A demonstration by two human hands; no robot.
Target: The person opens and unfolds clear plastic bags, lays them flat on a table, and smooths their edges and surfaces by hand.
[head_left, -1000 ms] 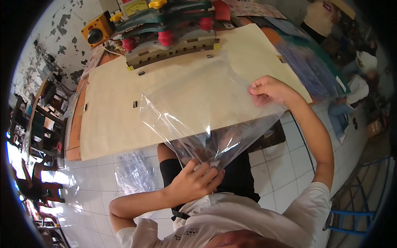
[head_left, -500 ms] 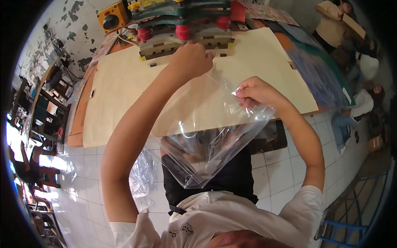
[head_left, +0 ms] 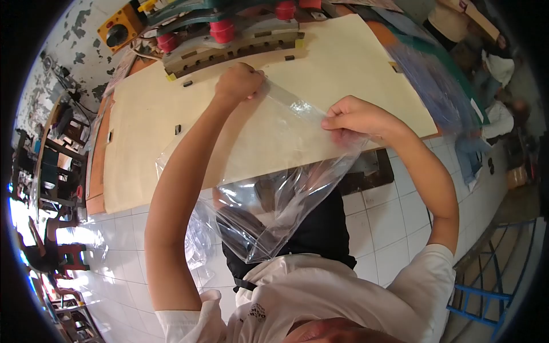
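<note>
A clear plastic sheet spans the near part of a table covered in cream board; it drapes over the near edge, its shiny, creased lower part hanging above the person's black-clad lap. The left hand reaches farther over the board, fingers curled nearly closed, and seems to grip the sheet's upper corner, though the glare and clear film make that hard to confirm; the right hand, nearer the person, pinches the sheet between thumb and bent fingers, with no visible gap at the tips. Beyond the left hand, well apart from the sheet, stands a green metal machine with red knobs; to its left sits a yellow box with a black dial; bluish plastic lies along the table's right side.
</note>
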